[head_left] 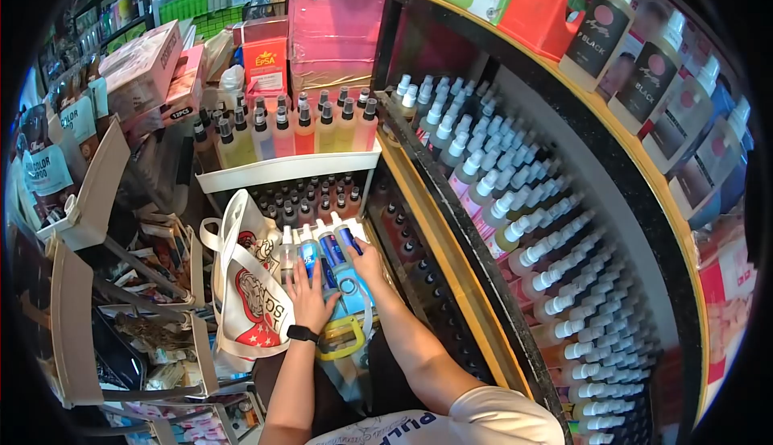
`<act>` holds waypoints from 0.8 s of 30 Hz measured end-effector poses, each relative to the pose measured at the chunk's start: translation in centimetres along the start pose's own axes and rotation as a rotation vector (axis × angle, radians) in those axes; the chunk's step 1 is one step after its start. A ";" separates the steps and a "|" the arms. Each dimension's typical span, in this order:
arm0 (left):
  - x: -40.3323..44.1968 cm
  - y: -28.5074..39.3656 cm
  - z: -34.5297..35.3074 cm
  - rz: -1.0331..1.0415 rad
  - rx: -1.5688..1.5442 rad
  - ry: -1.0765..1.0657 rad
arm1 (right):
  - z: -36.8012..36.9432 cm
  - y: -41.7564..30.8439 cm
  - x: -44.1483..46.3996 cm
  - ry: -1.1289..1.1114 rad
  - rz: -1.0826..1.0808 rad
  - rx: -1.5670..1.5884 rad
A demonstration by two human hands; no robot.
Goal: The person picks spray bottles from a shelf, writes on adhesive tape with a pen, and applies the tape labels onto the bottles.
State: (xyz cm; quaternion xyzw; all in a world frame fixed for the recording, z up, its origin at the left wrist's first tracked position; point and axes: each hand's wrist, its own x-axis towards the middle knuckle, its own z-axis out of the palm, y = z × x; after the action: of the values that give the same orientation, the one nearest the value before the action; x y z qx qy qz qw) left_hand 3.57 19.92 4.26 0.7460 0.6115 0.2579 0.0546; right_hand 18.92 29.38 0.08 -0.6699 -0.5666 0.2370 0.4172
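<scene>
Low in the middle, several spray bottles stand in a row: a clear one point(287, 253), a light blue one point(308, 245) and a dark blue one point(328, 248). My right hand point(368, 264) is closed round another blue bottle point(348, 238) at the right end of the row. My left hand point(310, 293), with a dark band on its wrist, lies with fingers spread against the front of the light blue bottle. Scissors point(348, 287) and a yellow-green handle point(342, 339) are between my hands. Left of them is a white tote bag point(250, 284) with a red print.
A white-edged shelf point(290, 165) holds coloured spray bottles ahead. Many white-capped bottles point(515, 227) fill the right-hand shelf, with larger black-labelled bottles point(596, 34) above. Bins of packets point(165, 252) stand at left. A red tape dispenser point(539, 20) sits at upper right.
</scene>
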 end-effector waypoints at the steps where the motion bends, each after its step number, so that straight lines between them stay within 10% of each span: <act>1: 0.0 -0.1 0.1 -0.002 0.002 -0.002 | -0.2 -0.3 0.2 0.007 -0.001 -0.003; 24: 0.3 -0.1 0.0 -0.027 -0.091 0.072 | 2.3 2.5 1.3 0.015 0.145 0.334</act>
State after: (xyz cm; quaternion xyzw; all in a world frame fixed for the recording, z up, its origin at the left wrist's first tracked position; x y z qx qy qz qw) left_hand 3.56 20.19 4.30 0.7248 0.6105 0.3115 0.0699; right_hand 18.79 31.24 -3.07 -0.6321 -0.4663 0.3522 0.5089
